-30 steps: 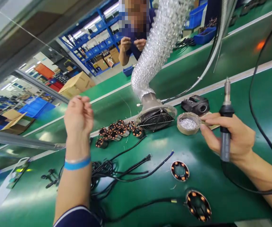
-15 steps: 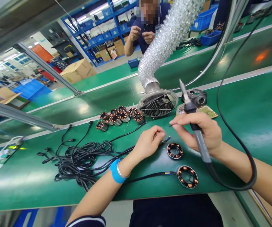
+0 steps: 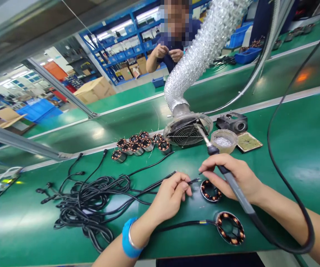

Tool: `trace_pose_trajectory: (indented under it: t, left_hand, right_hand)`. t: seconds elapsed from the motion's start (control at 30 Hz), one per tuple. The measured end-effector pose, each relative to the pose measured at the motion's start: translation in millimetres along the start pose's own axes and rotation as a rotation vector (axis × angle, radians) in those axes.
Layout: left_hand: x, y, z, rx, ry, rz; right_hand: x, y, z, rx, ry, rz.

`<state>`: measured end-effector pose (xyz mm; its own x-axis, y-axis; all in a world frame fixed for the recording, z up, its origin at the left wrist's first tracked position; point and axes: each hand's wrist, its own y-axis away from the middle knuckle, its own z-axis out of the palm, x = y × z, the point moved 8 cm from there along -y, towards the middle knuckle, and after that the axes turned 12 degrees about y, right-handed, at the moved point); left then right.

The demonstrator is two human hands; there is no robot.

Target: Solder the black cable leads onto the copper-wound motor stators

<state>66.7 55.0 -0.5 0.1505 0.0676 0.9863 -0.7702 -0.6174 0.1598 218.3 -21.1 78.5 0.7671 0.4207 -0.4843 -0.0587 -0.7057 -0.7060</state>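
Observation:
My left hand (image 3: 169, 196) is closed, pinching the end of a black cable (image 3: 193, 181) whose stripped wire tips point right. In my right hand (image 3: 240, 177) is a soldering iron (image 3: 239, 195), its tip pointing up and left in front of the fan grille. A small dark piece shows at my right fingertips, too small to name. Just below those fingers sits a ring-shaped stator with copper windings (image 3: 202, 190), partly hidden by the hand. Nearer the table edge lies a second stator (image 3: 218, 227), joined to a black cable (image 3: 180, 224).
A tangled heap of black cables (image 3: 93, 200) covers the left. Several copper-wound stators (image 3: 136, 148) stand behind it. A fume fan (image 3: 186, 134) on a silver duct (image 3: 188, 63) stands beside a solder cup (image 3: 224, 141) and a flat pad (image 3: 248, 142). Across the bench is a person (image 3: 162, 55).
The soldering iron has tilted, its tip dropping left toward the fan and exposing the cup. My left hand and the cable end sit lower in view. The camera view has shifted.

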Motion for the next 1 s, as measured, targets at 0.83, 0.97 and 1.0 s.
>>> trace_pose_trajectory:
  t: [0.83,0.97,1.0]
  left_hand:
    - [-6.0,2.5,3.7,-0.002,0.065,0.002]
    - [-6.4,2.6,4.3,0.001,0.063,-0.013]
    - [-6.2,2.5,4.4,0.000,0.061,-0.012]
  right_hand:
    - [-4.9,3.2,2.4,-0.047,0.030,-0.018]
    - [-5.0,3.1,2.1,-0.049,0.024,-0.008]
    - [-5.3,3.0,2.5,-0.056,0.020,-0.008]
